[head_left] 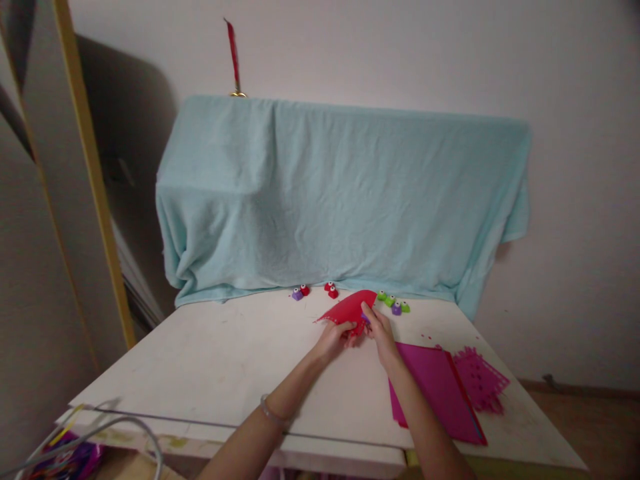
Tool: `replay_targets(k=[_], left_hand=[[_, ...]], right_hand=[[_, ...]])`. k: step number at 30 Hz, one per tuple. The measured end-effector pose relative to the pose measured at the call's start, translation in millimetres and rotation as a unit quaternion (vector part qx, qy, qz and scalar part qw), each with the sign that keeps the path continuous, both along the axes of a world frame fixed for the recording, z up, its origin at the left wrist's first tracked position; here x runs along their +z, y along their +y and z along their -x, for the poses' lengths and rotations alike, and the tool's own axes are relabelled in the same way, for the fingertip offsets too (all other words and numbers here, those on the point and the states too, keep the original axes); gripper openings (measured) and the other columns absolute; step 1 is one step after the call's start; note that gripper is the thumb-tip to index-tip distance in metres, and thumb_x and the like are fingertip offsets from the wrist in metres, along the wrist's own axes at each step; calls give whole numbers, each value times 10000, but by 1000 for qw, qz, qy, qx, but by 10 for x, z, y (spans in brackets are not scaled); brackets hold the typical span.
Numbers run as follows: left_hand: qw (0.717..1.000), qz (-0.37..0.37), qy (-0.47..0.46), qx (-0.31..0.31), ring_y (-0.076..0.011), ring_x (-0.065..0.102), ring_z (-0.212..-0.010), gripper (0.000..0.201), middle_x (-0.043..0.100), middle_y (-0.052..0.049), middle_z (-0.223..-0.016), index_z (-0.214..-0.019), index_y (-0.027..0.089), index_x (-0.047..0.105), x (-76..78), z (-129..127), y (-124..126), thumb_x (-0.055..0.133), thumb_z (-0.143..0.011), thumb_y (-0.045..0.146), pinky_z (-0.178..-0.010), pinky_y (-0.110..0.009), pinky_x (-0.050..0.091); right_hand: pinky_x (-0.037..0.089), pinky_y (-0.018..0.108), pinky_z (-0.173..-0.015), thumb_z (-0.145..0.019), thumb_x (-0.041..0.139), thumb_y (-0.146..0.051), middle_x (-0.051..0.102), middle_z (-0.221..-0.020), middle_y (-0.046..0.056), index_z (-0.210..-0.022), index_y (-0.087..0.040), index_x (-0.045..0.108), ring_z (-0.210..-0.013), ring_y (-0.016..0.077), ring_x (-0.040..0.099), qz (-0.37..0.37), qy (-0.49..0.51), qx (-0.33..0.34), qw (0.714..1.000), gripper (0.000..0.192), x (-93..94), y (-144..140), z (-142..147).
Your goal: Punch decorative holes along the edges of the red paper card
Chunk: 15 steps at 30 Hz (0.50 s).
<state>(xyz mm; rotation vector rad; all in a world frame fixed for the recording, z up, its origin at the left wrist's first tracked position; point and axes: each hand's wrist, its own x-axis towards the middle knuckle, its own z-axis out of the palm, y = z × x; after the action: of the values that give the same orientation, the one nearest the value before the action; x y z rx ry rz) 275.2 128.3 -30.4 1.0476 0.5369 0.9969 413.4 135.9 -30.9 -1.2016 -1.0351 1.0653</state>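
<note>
A bright red sheet (pixel 345 307) of paper or thin foam is held up and bent above the white table, with small notches along its lower left edge. My left hand (pixel 336 337) is closed on the sheet's near edge, thumb on top. At the right edge my right hand (pixel 379 327) is closed around a small purple craft punch (pixel 365 318), mostly covered by the fingers. Beyond the hands stand similar small punches: a purple one (pixel 297 294) by a red one (pixel 305 290), red ones (pixel 331 289), and green ones (pixel 389 301) with another purple one (pixel 397 308).
On the right of the white table (pixel 210 360) lies a stack of magenta sheets (pixel 435 387), beside a magenta sheet full of punched holes (pixel 480 378). A light blue cloth (pixel 350 200) hangs behind. A grey cable (pixel 125 421) loops over the front left corner.
</note>
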Motion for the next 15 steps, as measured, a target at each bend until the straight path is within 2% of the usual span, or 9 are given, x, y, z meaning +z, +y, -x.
replay_targets(k=[7, 11, 15], left_hand=[[1000, -14, -25, 11, -81, 439, -423, 282, 618, -84, -631, -743, 60, 651, -2, -27, 5, 634, -772, 340, -422, -230, 231], [999, -22, -27, 21, -90, 445, -432, 250, 603, -78, -593, -711, 68, 652, 11, -26, -3, 644, -755, 314, -432, -233, 247], [999, -7, -20, 42, -98, 447, -424, 203, 590, -60, -561, -712, 82, 642, 13, -16, -1, 648, -732, 283, -427, -236, 257]], right_hand=[[194, 219, -394, -770, 603, -689, 420, -446, -50, -715, -181, 538, -385, 81, 316, 7, 5, 28, 1000, 515, 62, -55, 16], [190, 222, -396, -781, 566, -714, 422, -428, -41, -655, -189, 482, -375, 79, 312, 4, 26, 35, 999, 547, 140, -101, 31], [190, 232, -397, -801, 524, -725, 402, -413, -31, -579, -196, 431, -374, 83, 313, -3, 31, 27, 999, 580, 116, -86, 11]])
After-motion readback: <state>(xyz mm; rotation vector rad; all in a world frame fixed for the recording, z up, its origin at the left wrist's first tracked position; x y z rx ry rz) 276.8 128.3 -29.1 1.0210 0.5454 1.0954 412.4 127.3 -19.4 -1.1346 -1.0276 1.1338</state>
